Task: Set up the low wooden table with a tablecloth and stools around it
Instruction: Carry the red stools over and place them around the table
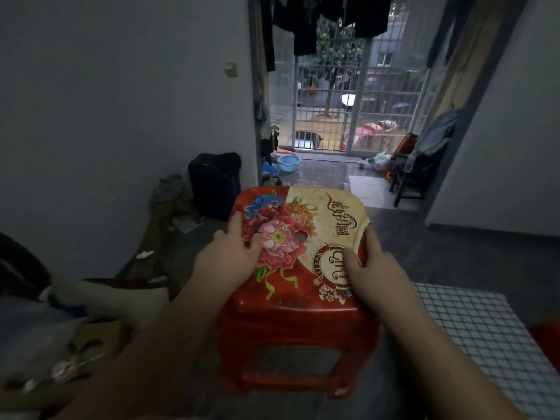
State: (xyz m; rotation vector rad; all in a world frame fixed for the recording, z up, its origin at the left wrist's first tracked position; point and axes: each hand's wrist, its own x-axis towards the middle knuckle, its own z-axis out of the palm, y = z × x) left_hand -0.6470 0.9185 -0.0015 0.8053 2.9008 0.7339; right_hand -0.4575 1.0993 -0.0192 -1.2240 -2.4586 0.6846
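Between the fingers of the left hand and right hand is the red floral plastic stool, thumbs pressed on its seat, fingers curled over both edges. Best set it down level beside the checked tablecloth, right of the right fingers.

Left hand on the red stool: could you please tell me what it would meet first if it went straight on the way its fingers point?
Probably the black suitcase against the wall, past the stool that the left hand grips; the floor between looks free, though depth is unclear.
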